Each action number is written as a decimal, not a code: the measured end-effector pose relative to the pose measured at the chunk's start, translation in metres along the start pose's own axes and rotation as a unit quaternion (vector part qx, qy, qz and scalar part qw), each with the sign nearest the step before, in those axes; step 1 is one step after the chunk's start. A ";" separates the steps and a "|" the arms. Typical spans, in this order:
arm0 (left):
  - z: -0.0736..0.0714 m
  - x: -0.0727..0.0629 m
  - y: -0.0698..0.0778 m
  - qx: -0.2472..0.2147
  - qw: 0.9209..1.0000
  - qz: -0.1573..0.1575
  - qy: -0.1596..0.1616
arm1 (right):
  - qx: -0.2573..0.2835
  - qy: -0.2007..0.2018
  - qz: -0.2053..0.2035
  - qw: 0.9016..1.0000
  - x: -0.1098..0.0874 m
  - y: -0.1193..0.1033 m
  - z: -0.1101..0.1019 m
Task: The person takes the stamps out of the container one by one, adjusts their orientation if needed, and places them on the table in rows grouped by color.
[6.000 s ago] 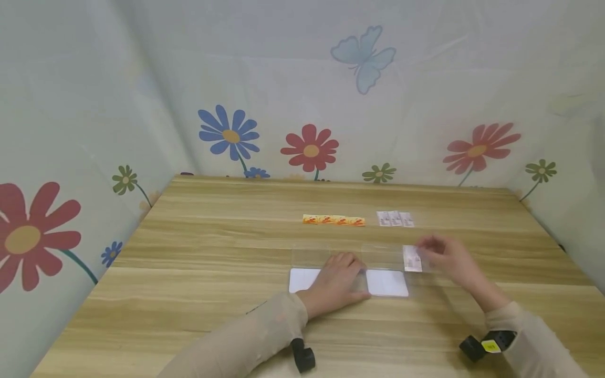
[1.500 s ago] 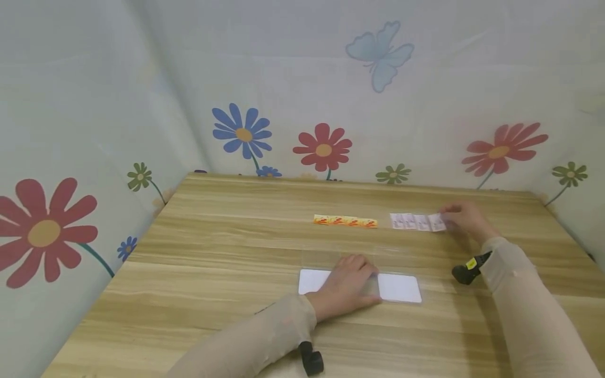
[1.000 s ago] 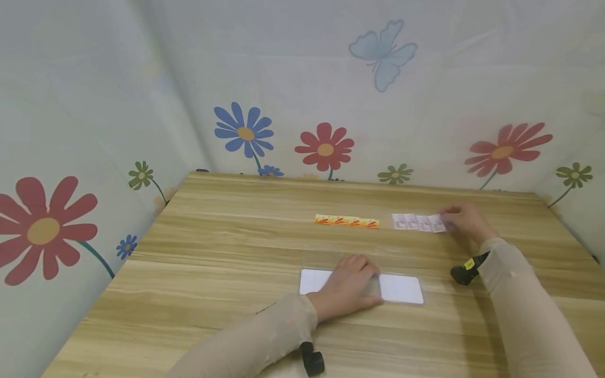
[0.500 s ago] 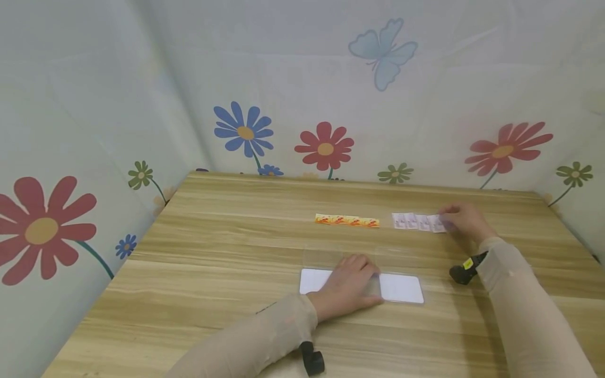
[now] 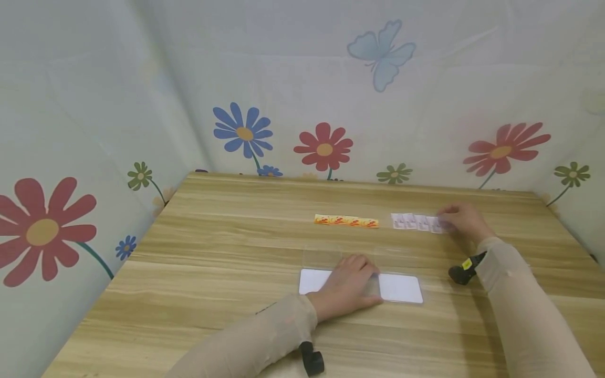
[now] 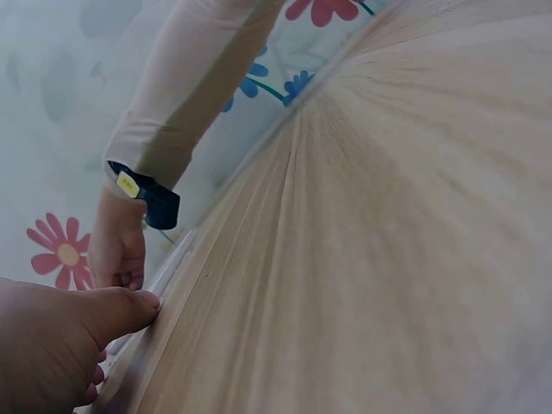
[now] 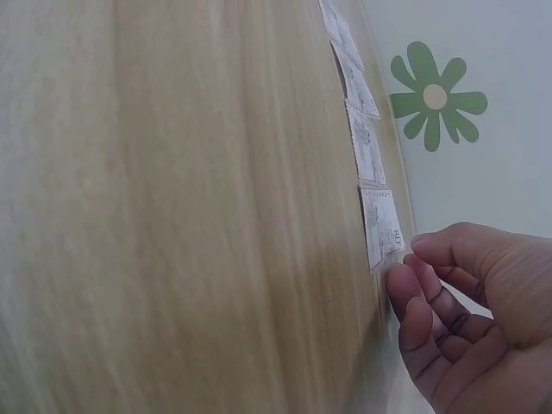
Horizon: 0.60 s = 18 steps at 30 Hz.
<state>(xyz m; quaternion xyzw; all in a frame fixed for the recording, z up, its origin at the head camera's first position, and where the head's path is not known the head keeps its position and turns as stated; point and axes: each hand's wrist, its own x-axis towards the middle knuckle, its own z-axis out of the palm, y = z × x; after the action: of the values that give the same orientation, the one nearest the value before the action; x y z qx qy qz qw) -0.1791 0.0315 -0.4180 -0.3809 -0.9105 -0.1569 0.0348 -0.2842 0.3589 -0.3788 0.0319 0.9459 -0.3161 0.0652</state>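
Observation:
A row of pale purple postage stamps [image 5: 410, 221] lies toward the back of the table. My right hand [image 5: 465, 220] pinches the right edge of the endmost stamp [image 7: 379, 222] between thumb and fingertips; the right wrist view shows "80" printed near that edge. My left hand [image 5: 348, 286] rests, fingers relaxed, between two white cards in clear plastic sleeves, the left card [image 5: 313, 281] partly under the hand and the right card [image 5: 400, 288] beside it. In the left wrist view the left thumb [image 6: 125, 312] lies along the edge of a sleeve.
A row of yellow and orange stamps [image 5: 346, 220] lies left of the purple ones. Clear plastic flaps [image 5: 321, 257] extend behind the white cards. The wooden table [image 5: 227, 252] ends at a flowered fabric wall [image 5: 279, 79] at the back and sides.
Six seconds ago my right hand was at a purple stamp over the right sleeve; that stamp now ends the purple row. Recently the right hand has shifted only slightly left; the left hand stays put.

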 end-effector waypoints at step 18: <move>-0.003 0.000 0.002 0.002 1.000 0.001 0.000 | 0.023 0.002 -0.016 1.000 -0.007 -0.001 -0.007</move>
<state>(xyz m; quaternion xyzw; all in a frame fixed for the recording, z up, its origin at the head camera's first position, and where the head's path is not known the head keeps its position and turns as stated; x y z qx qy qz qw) -0.1777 0.0316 -0.4146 -0.3817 -0.9105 -0.1552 0.0355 -0.2783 0.3620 -0.3715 0.0188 0.9390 -0.3385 0.0579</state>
